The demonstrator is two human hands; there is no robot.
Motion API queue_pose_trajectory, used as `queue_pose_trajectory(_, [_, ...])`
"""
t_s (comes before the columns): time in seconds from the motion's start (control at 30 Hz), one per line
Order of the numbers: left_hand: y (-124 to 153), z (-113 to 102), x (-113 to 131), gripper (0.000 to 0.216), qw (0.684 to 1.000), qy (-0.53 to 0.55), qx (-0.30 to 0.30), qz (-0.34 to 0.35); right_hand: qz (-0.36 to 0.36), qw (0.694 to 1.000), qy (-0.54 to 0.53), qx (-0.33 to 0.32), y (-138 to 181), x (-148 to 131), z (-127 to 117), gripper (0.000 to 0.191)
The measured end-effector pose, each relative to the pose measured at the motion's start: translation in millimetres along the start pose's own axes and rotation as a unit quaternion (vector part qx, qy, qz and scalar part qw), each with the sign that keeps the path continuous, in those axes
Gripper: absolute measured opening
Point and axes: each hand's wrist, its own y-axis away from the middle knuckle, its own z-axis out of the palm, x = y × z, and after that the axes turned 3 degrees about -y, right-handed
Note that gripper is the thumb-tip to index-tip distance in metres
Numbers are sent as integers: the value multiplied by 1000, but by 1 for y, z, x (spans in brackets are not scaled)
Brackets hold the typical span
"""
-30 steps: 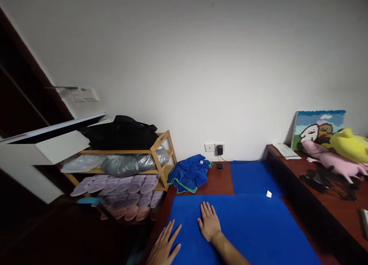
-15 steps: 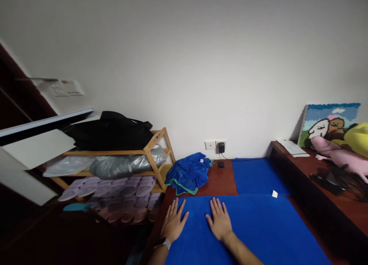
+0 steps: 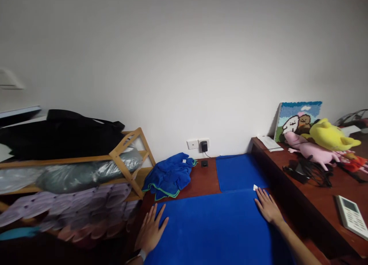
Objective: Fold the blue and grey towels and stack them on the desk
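On the brown table point(image 3: 207, 180) a blue cloth point(image 3: 212, 226) lies flat, with the left hand point(image 3: 151, 229) and right hand point(image 3: 269, 207) outspread at its sides.

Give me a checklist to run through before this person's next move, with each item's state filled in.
1. Left hand unloaded: ok, fingers spread at the left edge of the front blue cloth.
2. Right hand unloaded: ok, open near the cloth's far right corner, beside the white tag.
3. Front blue cloth smooth: ok where visible; cannot tell at its near edge, outside the frame.
4. Green-edged blue towel spread flat: not ok, it lies crumpled next to the wooden rack.
5. White remote control off the cloth: ok, it lies on the raised surface at right.
6. Right palm pressed down: cannot tell.
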Motion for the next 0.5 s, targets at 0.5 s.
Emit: queue_pose_trajectory(0.5, [2,-7,6,68,1000,0,-12,-3,-60,994,-51,72,3,-67,-10,73])
